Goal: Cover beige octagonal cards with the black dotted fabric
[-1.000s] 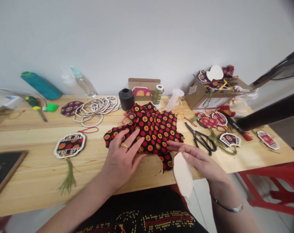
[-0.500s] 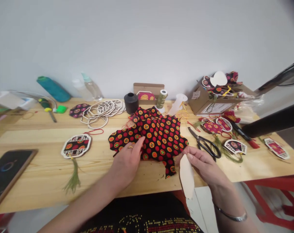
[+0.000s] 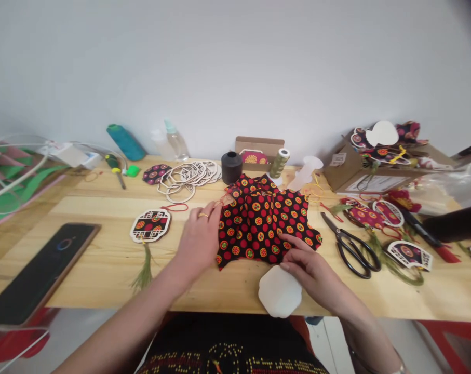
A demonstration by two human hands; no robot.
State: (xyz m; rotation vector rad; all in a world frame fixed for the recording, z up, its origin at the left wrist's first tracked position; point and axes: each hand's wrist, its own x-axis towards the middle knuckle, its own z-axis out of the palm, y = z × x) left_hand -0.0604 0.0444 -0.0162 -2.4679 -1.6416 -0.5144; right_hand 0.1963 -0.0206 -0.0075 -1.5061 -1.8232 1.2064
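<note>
A black patterned cloth (image 3: 258, 228) with red dots and orange-yellow flowers lies crumpled on the table before me. My left hand (image 3: 198, 239) is at its left edge, fingers closed on the fabric, their tips partly hidden. My right hand (image 3: 305, 265) pinches a white, scallop-edged card (image 3: 280, 292) by its upper right corner, at the table's front edge. Its index finger reaches onto the cloth. Black-handled scissors (image 3: 354, 249) lie to the right of that hand. Left of my left hand rests a framed ornament (image 3: 150, 225) with a green tassel.
Along the back are white cut-out frames (image 3: 180, 179), a black thread cone (image 3: 231, 167), an olive thread spool (image 3: 279, 163) and a loaded cardboard box (image 3: 369, 174). A phone (image 3: 44, 270) is at left. Finished ornaments (image 3: 408, 255) and a black pole (image 3: 457, 221) are at right.
My left hand has moved up along the cloth's left side. The white card in my right hand has turned from nearly edge-on to facing me. The view has swung left.
</note>
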